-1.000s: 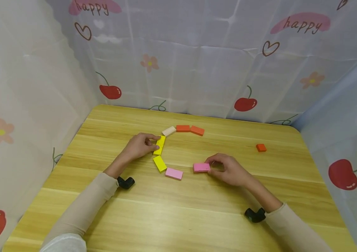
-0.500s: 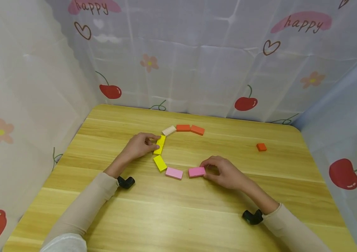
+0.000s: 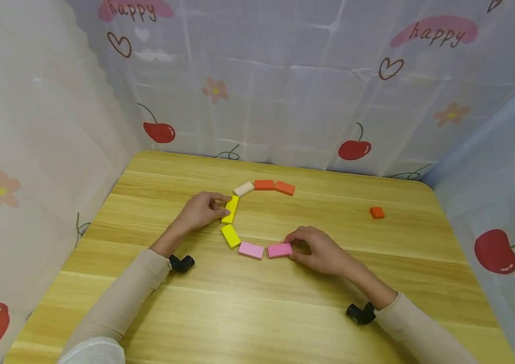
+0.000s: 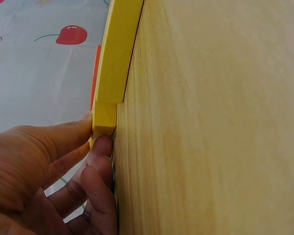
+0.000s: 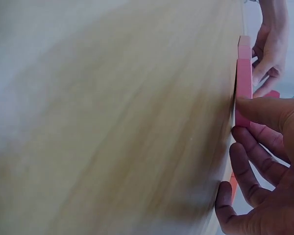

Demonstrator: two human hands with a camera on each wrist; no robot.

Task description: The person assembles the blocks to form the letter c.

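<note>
Flat coloured blocks lie in a curved row on the wooden table point(image 3: 257, 313). My left hand point(image 3: 202, 210) pinches the upper yellow block point(image 3: 231, 209) between thumb and fingers; the left wrist view shows that yellow block point(image 4: 104, 120) held at its near end. Below it lie a second yellow block point(image 3: 230, 235) and a light pink block point(image 3: 251, 250). My right hand point(image 3: 314, 247) grips a darker pink block point(image 3: 279, 250) flat on the table, right beside the light pink one. The right wrist view shows the pink block point(image 5: 243, 81) edge-on under my fingertips point(image 5: 255, 110).
A cream block point(image 3: 243, 189) and two orange blocks point(image 3: 264, 185) point(image 3: 284, 188) continue the row at the top. A small orange block point(image 3: 377, 213) lies alone at the right. Cherry-print curtains point(image 3: 284, 86) wall in the table on three sides.
My right hand has slid the darker pink block leftwards until it sits next to the light pink block. The left hand and its yellow block have stayed put.
</note>
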